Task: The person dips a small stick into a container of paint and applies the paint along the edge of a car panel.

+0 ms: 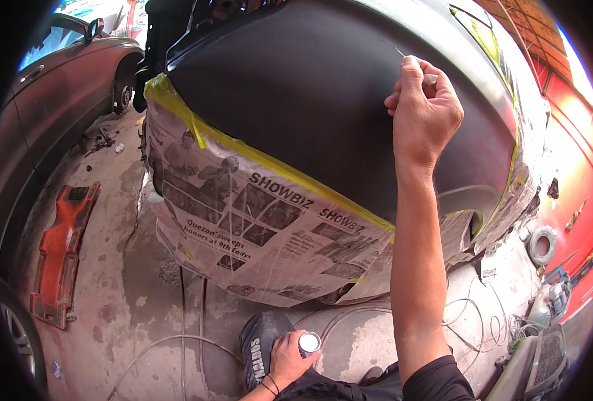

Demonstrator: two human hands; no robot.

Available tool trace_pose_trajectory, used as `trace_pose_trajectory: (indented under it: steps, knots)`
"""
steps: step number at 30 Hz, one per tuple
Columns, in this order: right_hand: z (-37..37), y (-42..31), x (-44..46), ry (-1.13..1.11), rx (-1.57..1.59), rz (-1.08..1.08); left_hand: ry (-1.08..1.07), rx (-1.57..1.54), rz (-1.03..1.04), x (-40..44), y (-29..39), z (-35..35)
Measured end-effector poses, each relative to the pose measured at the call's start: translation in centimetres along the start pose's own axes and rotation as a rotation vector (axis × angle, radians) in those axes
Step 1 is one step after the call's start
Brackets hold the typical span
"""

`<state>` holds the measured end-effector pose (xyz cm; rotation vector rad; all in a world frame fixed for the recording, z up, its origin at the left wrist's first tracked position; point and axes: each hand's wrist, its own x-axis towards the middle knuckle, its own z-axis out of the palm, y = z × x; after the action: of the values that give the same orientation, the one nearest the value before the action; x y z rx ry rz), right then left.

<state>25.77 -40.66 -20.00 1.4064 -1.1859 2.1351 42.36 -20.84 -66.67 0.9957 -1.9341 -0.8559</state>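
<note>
Pinching a thin tool (399, 52) — likely light, bendable, best held near its tip — the right hand (427, 110) hovers by the dark panel's (290, 87) upper edge; the left hand (288, 361) wraps a small can (309, 343).

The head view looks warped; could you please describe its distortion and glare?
Head view: distortion bows the parked car, with black corners; head view: glare bleaches the upper right edge; head view: soft sheen on the dark body panel, newspaper headlines legible.
</note>
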Motion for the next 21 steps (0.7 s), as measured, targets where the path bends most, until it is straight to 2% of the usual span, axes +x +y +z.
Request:
trace_pose_trajectory:
  steps: [9, 21]
  knots:
    - [-0.12, 0.28, -0.07, -0.022, -0.140, -0.065, -0.004, 0.000, -0.001, 0.03, 0.04, -0.20]
    - [-0.07, 0.47, 0.06, -0.037, -0.173, -0.080, -0.009, 0.003, -0.001, 0.02, -0.04, -0.22]
